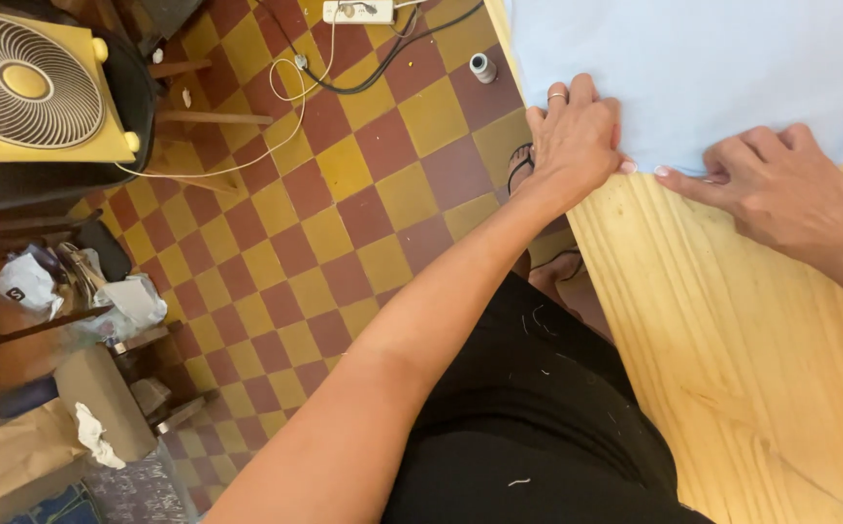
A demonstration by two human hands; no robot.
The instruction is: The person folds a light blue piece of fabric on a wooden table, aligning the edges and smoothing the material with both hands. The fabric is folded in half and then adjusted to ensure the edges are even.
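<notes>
1. The floor of red and yellow checkered tiles [344, 213] takes up the middle of the room, with white and black cables trailing across it toward a white power strip [358, 11] at the top.
2. A pale pine tabletop [732, 349] with long straight grain fills the right side, its edge running diagonally down past the person's black-clothed lap.
3. A sheet of light blue fabric [712, 68] lies flat over the far end of the tabletop, its near edge straight across the wood.
4. A square yellow box fan with a white round grille [28, 82] stands at the upper left, above a clutter of brown cardboard and crumpled paper.
5. The left hand [577, 136], a ring on one finger, lies palm down with fingers together on the fabric's corner at the tabletop edge; it presses flat and grips nothing.
6. The right hand [780, 180] rests just beside it, fingers curled, forefinger tip pinning the fabric's near edge.
7. A small grey thread spool [482, 67] stands on the floor near the tabletop.
</notes>
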